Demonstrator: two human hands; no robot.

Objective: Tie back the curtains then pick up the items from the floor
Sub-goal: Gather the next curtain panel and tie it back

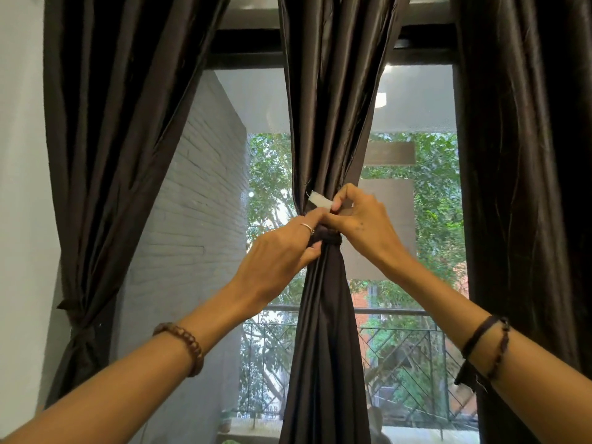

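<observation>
A dark brown middle curtain (pixel 323 331) hangs in front of the window, gathered at mid-height by a dark tie-back band (pixel 330 240). My left hand (pixel 278 254) grips the band at its left side, fingers curled round it. My right hand (pixel 358 219) pinches the band's end, where a small white fastening patch (pixel 320 200) shows between thumb and finger. The left curtain (pixel 105 155) is tied back low at the wall (pixel 80 331). The right curtain (pixel 525 187) hangs straight down. The floor and anything on it are out of view.
Behind the curtains is a tall window with a dark frame (pixel 246 49) and a mesh screen. Outside are a white brick wall (pixel 198 219), trees and a balcony railing (pixel 400 347). A plain wall (pixel 22 187) stands at the left.
</observation>
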